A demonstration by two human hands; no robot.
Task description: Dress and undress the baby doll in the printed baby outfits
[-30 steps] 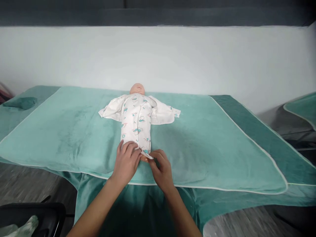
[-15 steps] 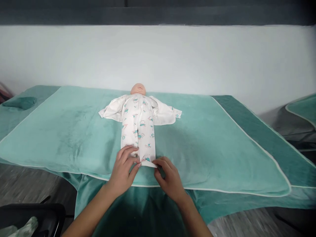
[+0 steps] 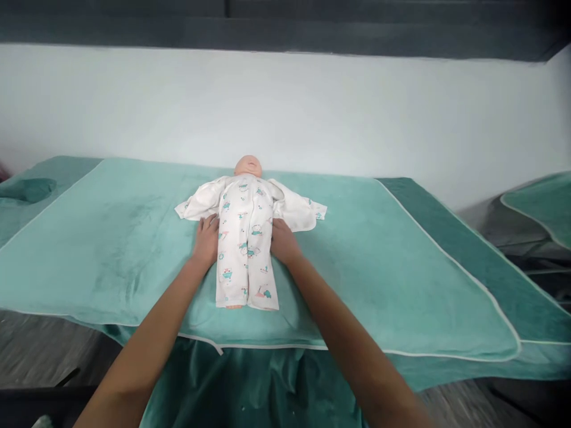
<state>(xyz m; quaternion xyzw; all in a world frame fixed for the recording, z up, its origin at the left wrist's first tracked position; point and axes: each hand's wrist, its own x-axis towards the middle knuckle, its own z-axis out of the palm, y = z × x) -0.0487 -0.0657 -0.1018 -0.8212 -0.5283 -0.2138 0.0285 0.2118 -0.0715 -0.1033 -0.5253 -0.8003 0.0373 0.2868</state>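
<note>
On the mat lies a baby doll (image 3: 248, 166) on its back, head at the far side. It wears a white baby romper (image 3: 246, 229) printed with small teal and pink figures, its sleeves spread out sideways. The legs of the romper lie straight towards me, and a bit of the doll's foot (image 3: 234, 307) shows at the left hem. My left hand (image 3: 206, 241) is closed at the romper's left side near the waist, fingers bent against the edge. Opposite it, my right hand (image 3: 284, 242) is closed at the right side, below the sleeve; its fingertips are hidden.
A light green padded mat (image 3: 401, 285) with white piping covers a table draped in darker green cloth (image 3: 428, 208). Behind stands a white wall (image 3: 285, 107). Another green-covered surface (image 3: 542, 205) is at the right. A dark object (image 3: 44, 404) is at the lower left.
Both hands have let go of the romper's hem and moved up to its sides at the waist. The hem now lies flat, and a foot shows under it. The view has shifted slightly.
</note>
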